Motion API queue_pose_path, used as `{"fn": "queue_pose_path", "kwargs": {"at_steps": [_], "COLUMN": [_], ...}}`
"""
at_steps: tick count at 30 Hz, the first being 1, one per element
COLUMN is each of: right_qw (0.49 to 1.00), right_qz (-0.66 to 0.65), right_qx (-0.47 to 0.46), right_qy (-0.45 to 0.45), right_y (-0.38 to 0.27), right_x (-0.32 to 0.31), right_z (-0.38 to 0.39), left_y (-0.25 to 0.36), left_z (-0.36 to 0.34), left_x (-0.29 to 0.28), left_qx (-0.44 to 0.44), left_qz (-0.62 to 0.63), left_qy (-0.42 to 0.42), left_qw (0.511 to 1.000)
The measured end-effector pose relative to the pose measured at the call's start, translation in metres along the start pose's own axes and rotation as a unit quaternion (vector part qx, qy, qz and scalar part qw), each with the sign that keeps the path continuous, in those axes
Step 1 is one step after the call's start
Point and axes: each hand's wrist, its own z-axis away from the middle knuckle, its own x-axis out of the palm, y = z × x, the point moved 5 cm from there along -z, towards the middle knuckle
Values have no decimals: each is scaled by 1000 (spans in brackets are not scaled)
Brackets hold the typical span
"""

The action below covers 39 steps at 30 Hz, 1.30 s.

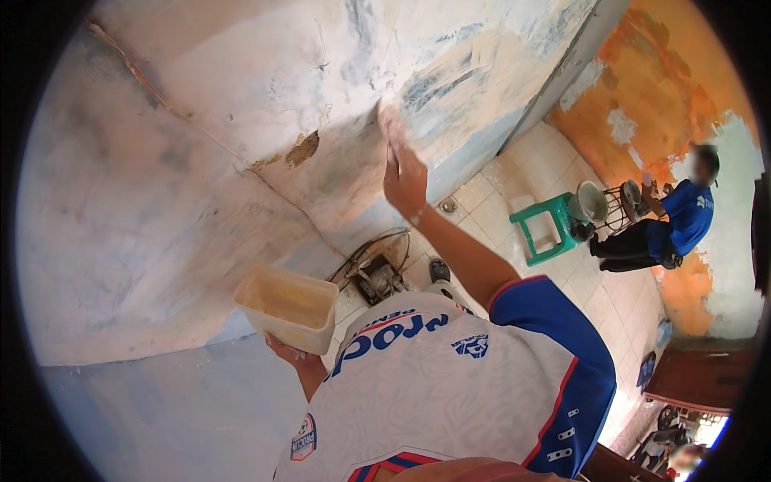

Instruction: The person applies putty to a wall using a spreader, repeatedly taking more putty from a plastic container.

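My left hand (286,350) grips a translucent, yellowish plastic tub (291,309) from beneath, in front of the wall. The tub is rectangular, and a thin smeared residue coats its inside. My right arm stretches up to the patchy white wall (241,80). There my right hand (404,173), its fingers whitened with powder or paste, is closed at the wall surface. Whatever it may hold is too blended with the fingers to name. Left of this hand, a chipped brown patch (303,149) shows in the plaster, with a long crack (277,186) running past it.
A corded motor-like device (379,279) lies on the tiled floor near the wall. Farther right stands a green plastic stool (548,230), beside a grey bucket (590,202). Another person (683,213) in a blue shirt sits by the orange, peeling wall (634,88).
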Motion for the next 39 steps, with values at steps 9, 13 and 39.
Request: {"fn": "queue_pose_path", "kwargs": {"at_steps": [9, 13, 39], "right_qw": [962, 977, 975], "right_qz": [74, 55, -61], "right_qx": [213, 203, 192], "right_qy": [153, 36, -91], "right_y": [181, 207, 94], "right_x": [-92, -38, -13], "right_z": [-109, -88, 67], "left_y": [5, 8, -23], "left_z": [5, 9, 8], "left_x": [-12, -14, 12], "left_qx": [-16, -12, -26], "left_qz": [-6, -20, -20], "left_qy": [54, 71, -18], "left_qw": [998, 997, 999]}}
